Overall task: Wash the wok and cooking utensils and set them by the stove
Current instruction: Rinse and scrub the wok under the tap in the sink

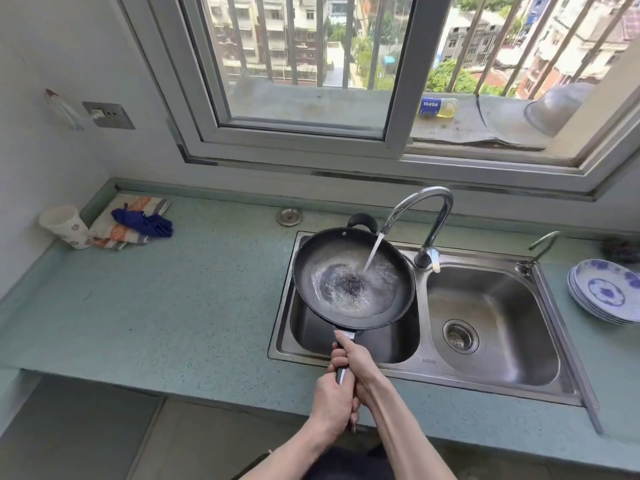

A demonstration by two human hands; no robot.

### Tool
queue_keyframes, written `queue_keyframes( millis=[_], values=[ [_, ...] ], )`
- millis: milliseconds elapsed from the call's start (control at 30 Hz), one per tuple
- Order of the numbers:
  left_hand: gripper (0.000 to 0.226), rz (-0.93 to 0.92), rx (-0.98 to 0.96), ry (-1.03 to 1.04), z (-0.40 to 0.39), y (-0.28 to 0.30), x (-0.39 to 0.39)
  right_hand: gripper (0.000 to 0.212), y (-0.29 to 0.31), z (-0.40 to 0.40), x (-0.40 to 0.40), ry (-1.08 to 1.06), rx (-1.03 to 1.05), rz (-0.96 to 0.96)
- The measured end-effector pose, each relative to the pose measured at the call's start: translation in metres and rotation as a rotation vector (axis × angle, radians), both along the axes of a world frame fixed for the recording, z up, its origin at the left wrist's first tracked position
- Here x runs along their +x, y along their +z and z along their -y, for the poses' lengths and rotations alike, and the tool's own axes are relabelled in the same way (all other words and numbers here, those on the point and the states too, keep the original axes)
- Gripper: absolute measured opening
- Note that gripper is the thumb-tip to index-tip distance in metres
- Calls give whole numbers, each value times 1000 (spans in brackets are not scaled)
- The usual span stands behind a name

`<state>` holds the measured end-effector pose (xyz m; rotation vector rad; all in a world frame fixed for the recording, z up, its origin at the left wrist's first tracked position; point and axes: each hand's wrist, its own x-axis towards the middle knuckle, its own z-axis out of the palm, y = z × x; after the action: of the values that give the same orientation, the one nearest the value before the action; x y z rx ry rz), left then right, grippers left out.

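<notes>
Both hands grasp the long handle of the black wok [353, 282], held over the left basin of the steel double sink [485, 377]. The right hand [353, 358] wraps the handle nearer the pan, thumb stretched along the top toward the rim; the left hand [332, 403] clenches the handle's end just behind it, the two hands touching. Water runs from the curved tap [426, 216] at the sink's back edge into the far right side of the wok, pooling around a dark scrubber [349, 282] in its middle. The wok's small loop handle points to the back edge of the counter [180, 306].

At the counter's far left corner a patterned paper cup [67, 226] lies on its side beside a folded cloth [128, 223] with a blue rag [145, 221] on top. A stack of blue-and-white plates [606, 289] sits at the counter's right edge, past the sink. On the window ledge lie a Pepsi bottle [438, 107] and an upturned metal bowl [554, 107]
</notes>
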<state>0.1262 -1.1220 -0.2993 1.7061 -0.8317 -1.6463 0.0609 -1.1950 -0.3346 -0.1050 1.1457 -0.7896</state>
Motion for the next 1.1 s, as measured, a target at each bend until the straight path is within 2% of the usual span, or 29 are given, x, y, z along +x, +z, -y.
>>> queue_keyframes(
  millis=[200,467,800,1100],
  values=[
    [35,-14,5,24,3,0,-6,30,7,4,-5,-33,-16,30],
    [38,-40,-1,-32,-1,-7,-15,30,10,-4,-20,-73,-16,-39],
    [46,-32,28,47,-15,-20,8,29,2,-14,13,70,-34,-105],
    [35,-86,11,34,0,-5,6,33,12,-2,6,18,-87,-114]
  ],
)
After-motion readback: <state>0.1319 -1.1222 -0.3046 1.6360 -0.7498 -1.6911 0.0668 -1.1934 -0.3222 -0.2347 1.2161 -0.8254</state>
